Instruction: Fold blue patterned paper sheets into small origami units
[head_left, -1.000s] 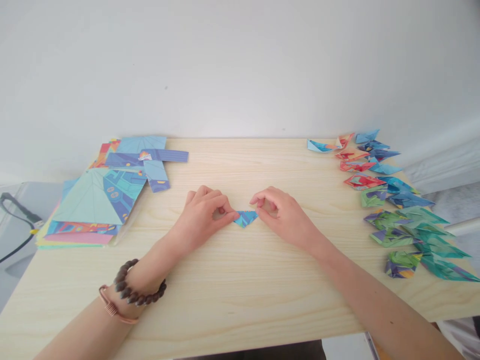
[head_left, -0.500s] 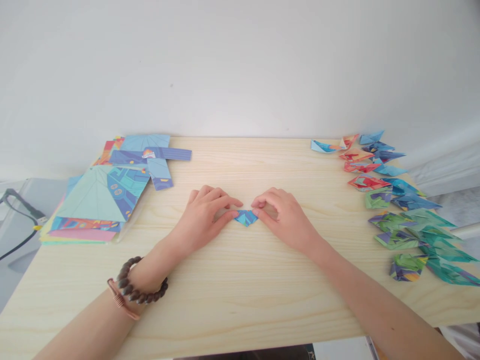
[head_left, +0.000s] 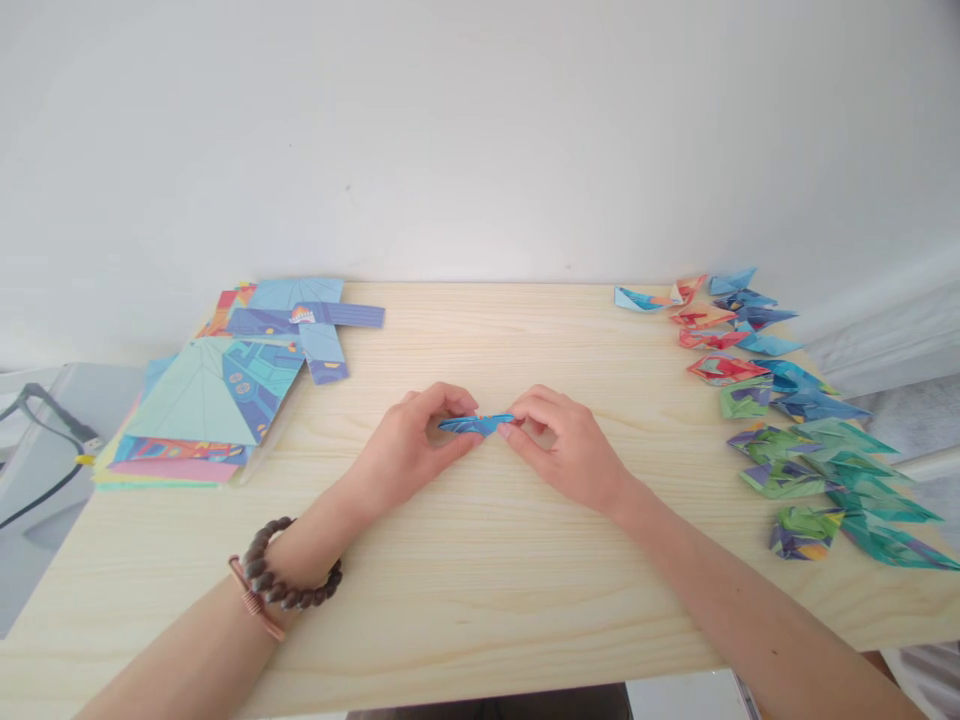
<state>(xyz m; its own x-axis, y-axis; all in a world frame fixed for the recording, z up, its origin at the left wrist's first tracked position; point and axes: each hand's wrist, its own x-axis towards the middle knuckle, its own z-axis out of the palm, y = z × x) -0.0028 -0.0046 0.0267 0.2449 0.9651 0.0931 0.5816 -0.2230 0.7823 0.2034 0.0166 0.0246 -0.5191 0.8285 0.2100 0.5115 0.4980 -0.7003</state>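
A small folded blue paper piece (head_left: 475, 424) is held just above the middle of the light wooden table (head_left: 480, 600). My left hand (head_left: 409, 445) pinches its left end with thumb and fingers curled. My right hand (head_left: 559, 445) pinches its right end the same way. The piece now shows as a thin, nearly flat strip between the two hands. My left wrist carries a dark bead bracelet (head_left: 289, 580) and a copper bangle.
A stack of patterned paper sheets (head_left: 217, 395) lies at the table's left. Several finished folded paper pieces (head_left: 795, 430) are spread along the right edge. A cable (head_left: 45, 420) lies on a grey surface off the left side. A white wall rises behind.
The blue piece lay as a downward-pointing triangle on the table; now both hands have lifted and tipped it so it appears as a flat strip. The view shifted slightly.
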